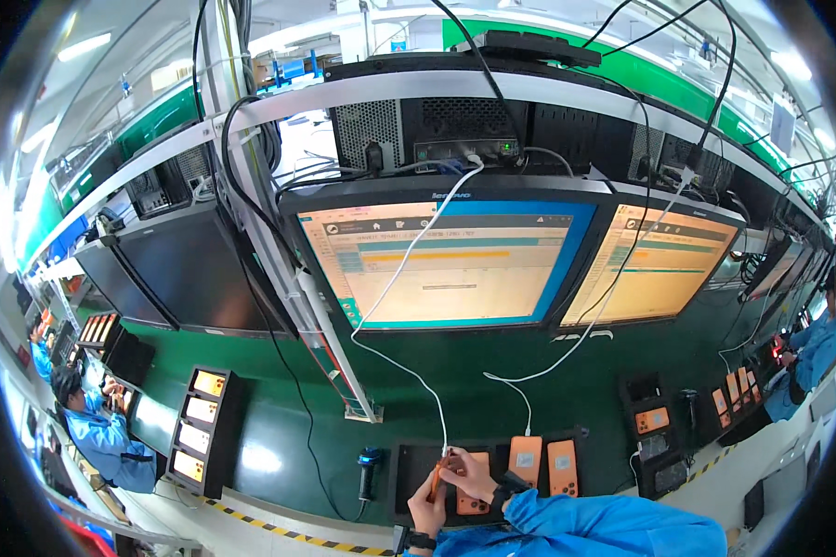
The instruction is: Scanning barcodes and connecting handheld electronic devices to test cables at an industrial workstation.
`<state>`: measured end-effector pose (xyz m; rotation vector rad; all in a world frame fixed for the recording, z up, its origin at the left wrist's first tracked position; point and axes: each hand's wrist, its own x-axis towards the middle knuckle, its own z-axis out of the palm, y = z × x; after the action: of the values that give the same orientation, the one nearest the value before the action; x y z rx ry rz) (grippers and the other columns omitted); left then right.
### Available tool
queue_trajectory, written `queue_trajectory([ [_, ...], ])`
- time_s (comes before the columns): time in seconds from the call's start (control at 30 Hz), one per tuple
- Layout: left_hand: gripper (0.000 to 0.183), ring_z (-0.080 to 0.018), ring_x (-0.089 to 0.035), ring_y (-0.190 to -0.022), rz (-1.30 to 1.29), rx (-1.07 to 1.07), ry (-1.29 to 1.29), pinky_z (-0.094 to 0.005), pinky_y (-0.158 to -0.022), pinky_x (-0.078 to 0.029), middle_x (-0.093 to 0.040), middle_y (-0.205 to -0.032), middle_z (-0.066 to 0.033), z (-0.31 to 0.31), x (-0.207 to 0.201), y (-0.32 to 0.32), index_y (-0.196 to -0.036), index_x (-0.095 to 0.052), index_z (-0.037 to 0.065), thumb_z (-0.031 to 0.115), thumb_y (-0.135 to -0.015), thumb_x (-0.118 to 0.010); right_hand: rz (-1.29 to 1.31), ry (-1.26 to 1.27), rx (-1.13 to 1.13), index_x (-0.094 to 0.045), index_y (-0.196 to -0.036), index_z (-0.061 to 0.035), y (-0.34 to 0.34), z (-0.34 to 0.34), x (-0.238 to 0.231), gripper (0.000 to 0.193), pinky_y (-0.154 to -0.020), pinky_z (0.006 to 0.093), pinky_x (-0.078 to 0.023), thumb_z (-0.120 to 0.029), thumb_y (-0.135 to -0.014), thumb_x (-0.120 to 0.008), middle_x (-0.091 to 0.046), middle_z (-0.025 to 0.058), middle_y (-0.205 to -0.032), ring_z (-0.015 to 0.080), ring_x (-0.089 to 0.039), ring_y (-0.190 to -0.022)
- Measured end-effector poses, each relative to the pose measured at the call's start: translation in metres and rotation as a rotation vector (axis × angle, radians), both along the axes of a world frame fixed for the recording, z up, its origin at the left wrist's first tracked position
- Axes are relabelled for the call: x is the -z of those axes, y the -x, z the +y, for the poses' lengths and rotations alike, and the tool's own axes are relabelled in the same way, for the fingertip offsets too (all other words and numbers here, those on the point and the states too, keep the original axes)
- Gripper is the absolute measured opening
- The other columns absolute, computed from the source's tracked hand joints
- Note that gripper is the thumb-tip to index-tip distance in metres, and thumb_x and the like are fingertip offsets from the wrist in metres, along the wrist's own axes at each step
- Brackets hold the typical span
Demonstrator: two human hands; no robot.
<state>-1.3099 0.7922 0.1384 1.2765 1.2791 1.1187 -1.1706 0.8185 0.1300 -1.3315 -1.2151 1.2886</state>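
Note:
An orange phone (436, 481), turned edge-on, stands upright in my left hand (424, 515), whose fingers are closed round its lower part. At its top end, my right hand (475, 478) pinches the end of a white cable (434, 395); whether the plug sits in the phone is hidden by my fingers. Beneath my hands is a black tray (407, 464). In it lies an orange phone (470, 507), partly covered by my right hand. To the right are a second orange phone (524, 457), with another white cable (528, 408) at its top, and a third orange phone (562, 469).
A handheld scanner (368, 473) stands left of the tray. Two lit monitors (446, 265) (655, 265) hang above the green bench (279, 418). A metal post (320, 325) rises at left. A black rack (215, 436) holds several phones. Co-workers in blue (111, 441) (813, 348) sit on both sides.

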Motion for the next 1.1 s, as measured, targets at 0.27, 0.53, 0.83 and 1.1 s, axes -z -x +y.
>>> queue_trajectory([
  [0.27, 0.037, -0.0256, -0.065, -0.096, 0.128, -0.019, -0.256, -0.0311, -0.079, -0.051, -0.064, -0.107, -0.017, -0.004, 0.002, -0.011, -0.116, -0.06, 0.003, -0.003, -0.079, -0.059, -0.274, 0.001, 0.019, -0.045, -0.123, -0.0054, 0.003, -0.005, 0.002, 0.066, -0.08, 0.0272, -0.047, -0.03, -0.072, -0.079, -0.058, 0.0033, -0.1, 0.0125, -0.057, -0.09],
  [0.53, 0.044, -0.0311, -0.058, -0.109, 0.104, 0.045, -0.228, -0.0357, -0.089, -0.047, -0.059, -0.118, -0.0165, -0.01, 0.006, -0.014, -0.12, -0.054, 0.004, -0.001, -0.077, -0.059, -0.073, -0.044, -0.03, -0.039, -0.127, -0.0065, -0.004, -0.008, 0.012, 0.057, -0.086, 0.0285, -0.044, -0.013, -0.078, -0.068, -0.056, 0.0033, -0.101, 0.0131, -0.055, -0.093],
  [0.83, 0.05, -0.0376, -0.057, -0.101, 0.168, 0.103, -0.059, -0.0403, -0.086, -0.046, -0.058, -0.106, -0.0221, -0.011, 0.035, -0.011, -0.116, -0.045, 0.0, 0.015, -0.073, -0.067, 0.005, -0.073, -0.001, -0.037, -0.129, -0.0078, -0.002, -0.013, 0.02, 0.057, -0.081, 0.0288, -0.045, -0.006, -0.078, -0.061, -0.054, 0.0028, -0.099, 0.0146, -0.056, -0.088],
  [1.1, 0.062, -0.04, -0.053, -0.099, 0.32, 0.09, -0.215, -0.0446, -0.085, -0.043, -0.057, -0.106, -0.0212, -0.008, 0.042, -0.013, -0.12, -0.047, 0.001, 0.018, -0.065, -0.069, 0.267, -0.061, -0.037, -0.038, -0.128, -0.0065, -0.005, -0.016, 0.024, 0.058, -0.097, 0.0297, -0.038, 0.008, -0.074, -0.049, -0.051, 0.0055, -0.108, 0.0158, -0.049, -0.109],
])
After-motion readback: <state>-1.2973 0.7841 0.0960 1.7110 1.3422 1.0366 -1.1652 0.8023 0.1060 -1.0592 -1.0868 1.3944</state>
